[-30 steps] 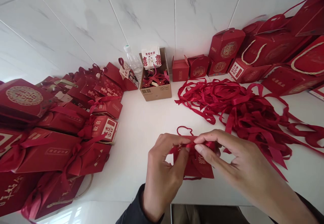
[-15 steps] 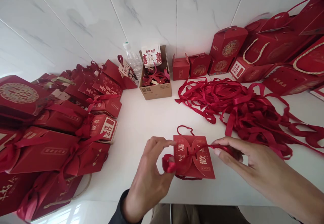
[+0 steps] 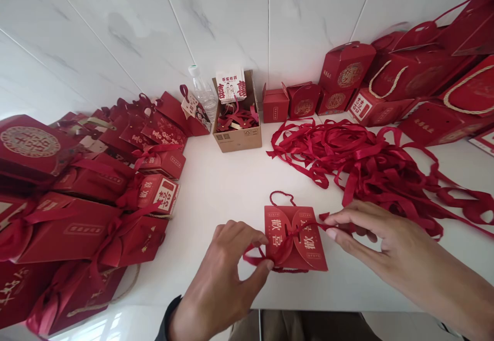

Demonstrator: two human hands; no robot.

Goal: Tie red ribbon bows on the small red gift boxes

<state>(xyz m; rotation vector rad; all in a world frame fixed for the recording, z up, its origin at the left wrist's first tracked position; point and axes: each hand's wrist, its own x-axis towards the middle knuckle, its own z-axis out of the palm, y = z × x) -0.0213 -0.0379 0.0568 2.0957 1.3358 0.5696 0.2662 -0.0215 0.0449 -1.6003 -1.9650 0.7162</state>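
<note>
A small flat red gift box (image 3: pixel 295 238) with gold characters lies on the white table (image 3: pixel 227 197) in front of me. A red ribbon (image 3: pixel 287 240) runs through the slot in its curved flaps. My left hand (image 3: pixel 226 274) pinches the ribbon's left end just beside the box's lower left corner. My right hand (image 3: pixel 370 233) pinches the ribbon's right end at the box's upper right edge. A thin red cord loop (image 3: pixel 281 197) pokes out behind the box.
A tangled heap of red ribbons (image 3: pixel 370 166) covers the table's right side. Finished red boxes tied with bows (image 3: pixel 96 217) crowd the left. A cardboard box (image 3: pixel 237 125), a plastic bottle (image 3: pixel 203 91) and larger red bags (image 3: pixel 420 73) stand along the tiled wall.
My hands moved apart from above the box and drew the ribbon's two ends out sideways. The left hand dropped lower and the loop it held pulled out flatter.
</note>
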